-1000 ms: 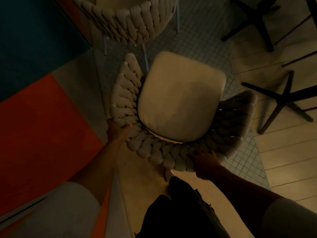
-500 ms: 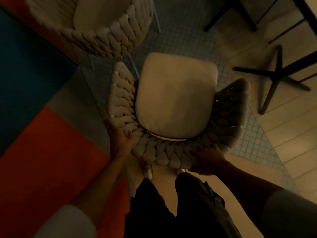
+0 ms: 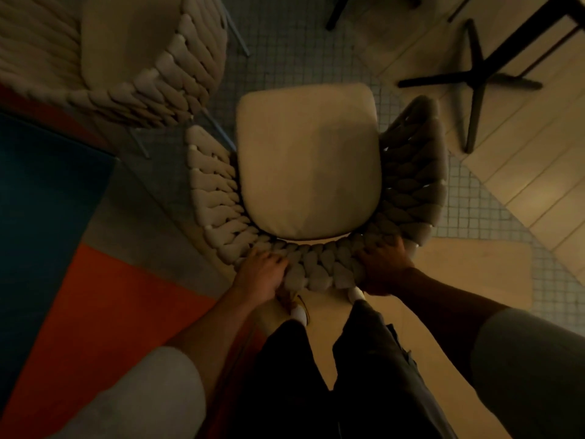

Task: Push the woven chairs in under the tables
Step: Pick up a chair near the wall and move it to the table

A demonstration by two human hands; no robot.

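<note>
We look straight down on a woven chair (image 3: 308,172): cream seat cushion, thick braided cream backrest curving round its near side, upright on small grey floor tiles (image 3: 285,58). A second woven chair (image 3: 142,58), same make, stands just beside it at upper left; a table's black cross foot (image 3: 474,79) stands apart at upper right

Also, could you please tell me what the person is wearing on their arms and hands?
The left hand and right hand are bare: no gloves, and no watch or ring shows in the dim light. The left sleeve and right sleeve are loose and pale grey, ending near the elbows.
</note>
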